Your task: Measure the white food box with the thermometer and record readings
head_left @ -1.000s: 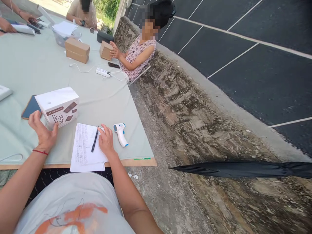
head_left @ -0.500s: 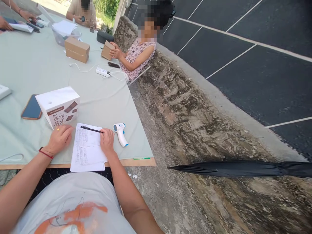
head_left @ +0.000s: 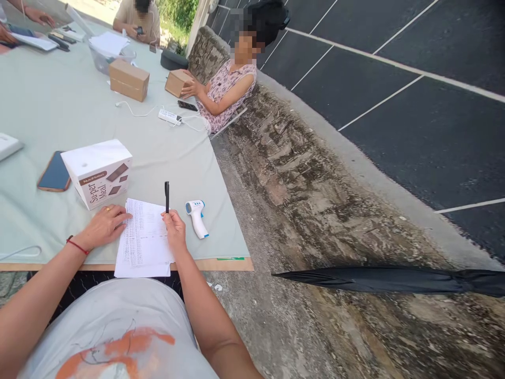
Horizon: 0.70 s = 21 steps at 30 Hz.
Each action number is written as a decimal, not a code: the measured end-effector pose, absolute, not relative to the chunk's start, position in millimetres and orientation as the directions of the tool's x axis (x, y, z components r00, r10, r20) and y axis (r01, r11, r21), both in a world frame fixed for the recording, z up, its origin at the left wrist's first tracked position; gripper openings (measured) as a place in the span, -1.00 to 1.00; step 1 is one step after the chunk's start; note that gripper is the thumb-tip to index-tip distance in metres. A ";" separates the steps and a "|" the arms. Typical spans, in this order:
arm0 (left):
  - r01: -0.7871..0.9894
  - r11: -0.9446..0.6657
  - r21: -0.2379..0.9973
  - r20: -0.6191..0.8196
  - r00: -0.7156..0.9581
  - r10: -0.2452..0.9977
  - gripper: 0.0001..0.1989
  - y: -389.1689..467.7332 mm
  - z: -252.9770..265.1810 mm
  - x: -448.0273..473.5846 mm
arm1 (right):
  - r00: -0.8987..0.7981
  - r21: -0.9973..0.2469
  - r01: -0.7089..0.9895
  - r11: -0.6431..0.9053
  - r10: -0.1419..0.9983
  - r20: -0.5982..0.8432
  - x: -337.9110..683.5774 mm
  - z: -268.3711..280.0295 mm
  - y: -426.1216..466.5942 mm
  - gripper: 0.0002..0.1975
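Printed paper sheets (head_left: 145, 242) lie stacked at the table's near edge, between my hands. My right hand (head_left: 174, 231) rests at their right side, its fingers closed around a black pen (head_left: 167, 196) that points upright. On the left, my left hand (head_left: 105, 226) lies on the tablecloth with its fingers stretched out, the fingertips touching the sheets' left edge. Just beyond that hand stands a white box (head_left: 98, 171) with brown print. A white and blue infrared thermometer (head_left: 197, 218) lies to the right of my right hand.
A phone (head_left: 54, 172) lies left of the white box. Farther back are a power strip (head_left: 170, 117), a cardboard box (head_left: 129, 80) and a plastic basket (head_left: 100, 59) with papers. One person holds a small carton (head_left: 176, 83); others sit around the table. A folded black umbrella (head_left: 374, 278) is at right.
The pen has swung from lying flat across the sheets to upright in my right hand. My left hand's fingers have uncurled and reached the paper. The other person's carton has tilted.
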<state>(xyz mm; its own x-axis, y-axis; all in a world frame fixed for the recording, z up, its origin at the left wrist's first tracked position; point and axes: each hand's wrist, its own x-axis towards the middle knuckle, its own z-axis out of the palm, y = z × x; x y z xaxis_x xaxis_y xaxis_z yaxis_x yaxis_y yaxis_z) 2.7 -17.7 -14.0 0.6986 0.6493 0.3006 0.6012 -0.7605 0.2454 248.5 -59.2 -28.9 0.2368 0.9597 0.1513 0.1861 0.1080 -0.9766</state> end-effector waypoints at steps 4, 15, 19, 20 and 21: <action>0.587 -0.763 0.272 0.292 0.705 0.646 -0.61 -17.6 -12.9 2.1 | 0.181 -0.994 0.073 0.084 0.979 0.096 241.8 -25.5 -65.8 -0.63; 0.599 -0.746 0.292 0.279 0.693 0.665 -0.57 -17.2 -12.8 1.2 | 0.168 -0.987 0.161 0.026 0.984 0.054 223.7 -33.5 -81.8 -0.85; 0.603 -0.732 0.317 0.276 0.680 0.680 -0.59 -16.7 -13.4 1.3 | 0.146 -0.976 0.212 0.044 0.986 0.076 222.6 -33.6 -82.0 -0.86; 0.605 -0.729 0.320 0.274 0.678 0.682 -0.59 -16.7 -13.4 1.4 | 0.144 -0.976 0.212 0.047 0.986 0.079 222.8 -33.4 -81.9 -0.86; 0.606 -0.728 0.322 0.271 0.677 0.684 -0.59 -16.7 -13.4 1.5 | 0.144 -0.977 0.210 0.049 0.986 0.081 223.0 -33.4 -81.7 -0.86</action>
